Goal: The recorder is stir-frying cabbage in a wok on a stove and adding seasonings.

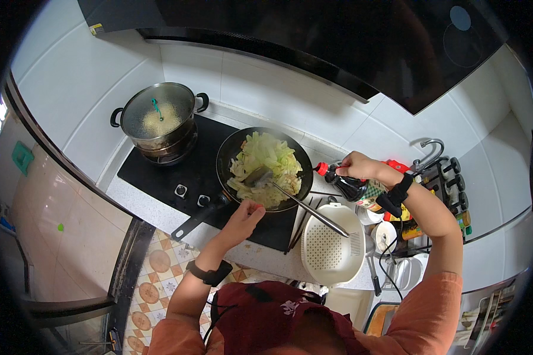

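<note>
My right hand (359, 167) grips a large bottle of dark sauce (351, 188) near its neck. The bottle lies tilted, with its red spout at the right rim of a black frying pan (221, 166), and a little dark liquid shows at the mouth. Chopped cabbage (268, 153) fills much of the pan and gives off steam. A metal spatula (293, 199) rests in the cabbage, its handle leaning out over the rim. Near the pan's front edge, my left hand (244, 219) pinches a small red thing (260, 207), apparently a bottle cap, mostly hidden by the fingers.
A lidded steel pot (157, 120) stands on the left burner of the black hob (160, 175). Right of the hob lie chopsticks (300, 226) and a white plastic colander (308, 262). Bowls (384, 235) and a rack of seasoning jars (453, 184) are farther right. A range hood (271, 26) hangs above.
</note>
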A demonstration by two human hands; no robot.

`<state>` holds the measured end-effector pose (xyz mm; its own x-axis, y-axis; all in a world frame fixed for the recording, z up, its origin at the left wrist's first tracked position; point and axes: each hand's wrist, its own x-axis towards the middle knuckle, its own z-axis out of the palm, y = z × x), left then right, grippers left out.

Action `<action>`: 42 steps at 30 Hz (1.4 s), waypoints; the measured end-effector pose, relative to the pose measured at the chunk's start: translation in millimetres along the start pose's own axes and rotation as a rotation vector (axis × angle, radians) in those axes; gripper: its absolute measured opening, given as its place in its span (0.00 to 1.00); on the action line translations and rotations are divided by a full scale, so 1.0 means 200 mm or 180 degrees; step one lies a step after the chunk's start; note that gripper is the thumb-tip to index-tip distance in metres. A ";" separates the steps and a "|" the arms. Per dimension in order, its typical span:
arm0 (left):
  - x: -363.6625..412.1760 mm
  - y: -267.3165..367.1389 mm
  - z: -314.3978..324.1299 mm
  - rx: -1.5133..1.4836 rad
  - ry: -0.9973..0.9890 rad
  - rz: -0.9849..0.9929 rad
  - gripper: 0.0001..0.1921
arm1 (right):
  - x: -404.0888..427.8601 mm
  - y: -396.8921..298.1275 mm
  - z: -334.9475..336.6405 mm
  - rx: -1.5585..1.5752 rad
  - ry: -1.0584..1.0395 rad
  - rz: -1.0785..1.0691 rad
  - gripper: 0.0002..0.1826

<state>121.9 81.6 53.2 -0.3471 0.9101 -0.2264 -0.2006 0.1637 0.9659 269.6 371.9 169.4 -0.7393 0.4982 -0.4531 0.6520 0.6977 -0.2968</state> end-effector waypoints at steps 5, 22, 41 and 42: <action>-0.02 0.03 0.00 -0.0060 -0.0062 -0.0331 0.14 | -0.02 -0.03 0.00 0.0026 -0.0001 0.0030 0.18; 0.01 0.18 0.05 0.0220 -0.0149 0.0502 0.16 | -0.12 0.04 -0.01 0.1562 0.0320 -0.0210 0.18; 0.40 0.93 0.96 0.2947 -0.0427 0.1863 0.27 | -0.71 0.32 0.06 0.2673 0.1691 -0.0853 0.14; 0.40 0.94 1.01 0.3117 -0.0490 0.1860 0.28 | -0.75 0.33 0.06 0.2696 0.1709 -0.0844 0.13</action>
<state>241.6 262.6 242.3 -0.0235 0.9703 0.2408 0.7753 -0.1344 0.6171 426.0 337.2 206.9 -0.7185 0.6902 0.0858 0.2085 0.3314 -0.9202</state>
